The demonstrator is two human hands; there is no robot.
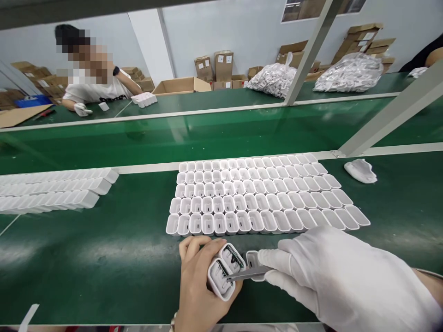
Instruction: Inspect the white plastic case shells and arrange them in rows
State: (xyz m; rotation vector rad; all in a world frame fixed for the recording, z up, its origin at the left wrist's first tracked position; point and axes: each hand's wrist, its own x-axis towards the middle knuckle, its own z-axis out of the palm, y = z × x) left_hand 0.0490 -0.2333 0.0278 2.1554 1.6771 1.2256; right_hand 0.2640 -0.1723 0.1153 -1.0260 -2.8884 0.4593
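My bare left hand (195, 281) is wrapped round two white plastic housings (226, 291) held side by side, their open ends facing up. Inside them green circuit boards and white inner parts show. My right hand (318, 272), in a white glove, grips metal tweezers (247, 274). The tweezers' tip reaches into the nearer housing; whether it pinches anything there I cannot make out. Another white housing (253, 258) stands on the bench just behind the tweezers, partly hidden by my gloved fingers.
Rows of open white housings (263, 200) stand beyond my hands on the green bench (104, 267). More white housings (65, 191) lie in rows at left. A crumpled white glove (360, 170) lies at right. Across the conveyor (214, 131) a person (100, 87) sits near filled plastic bags (273, 78).
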